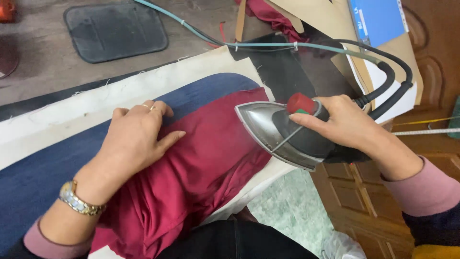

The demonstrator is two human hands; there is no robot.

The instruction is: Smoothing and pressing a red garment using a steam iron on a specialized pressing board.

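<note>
A flat blue folder or package (378, 19) lies at the top right, tilted, its face plain bright blue with a thin white strip along its right edge and a small pale label patch near its lower left corner; what is printed there is too small to tell. It rests on tan paper sheets (330, 17) that overlap white paper (407, 96) below. No screens or signs are in view
</note>
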